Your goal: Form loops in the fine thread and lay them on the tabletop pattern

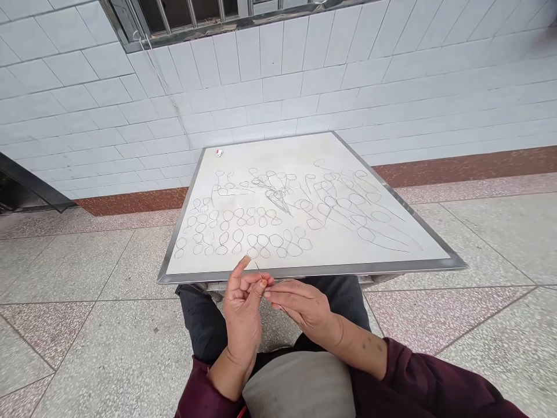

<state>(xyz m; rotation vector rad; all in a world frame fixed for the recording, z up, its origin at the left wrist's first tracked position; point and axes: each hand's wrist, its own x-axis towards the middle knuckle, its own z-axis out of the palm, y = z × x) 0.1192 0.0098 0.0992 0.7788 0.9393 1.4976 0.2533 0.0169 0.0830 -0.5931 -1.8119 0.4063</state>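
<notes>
A thin dark wire [257, 267] is pinched between the thumb and fingers of my left hand [243, 316], its short end pointing up past the fingertips. My left index finger is raised and bears a tan wrap at its tip. Close beside it, my right hand [307, 305] has its fingertips pressed together on the same wire, just below the left thumb. How the wire is bent between the fingers is hidden. Both hands are over my lap at the near table edge. Several wire figure-eights [264, 241] lie in rows on the white table [270, 146].
Longer looped wires with straight tails [389, 239] spread over the table's right half, and a tangled bunch [278, 197] lies at its middle. A small red-and-white object [219, 153] sits in the far left corner. Behind stands a tiled wall [287, 81] with a barred window.
</notes>
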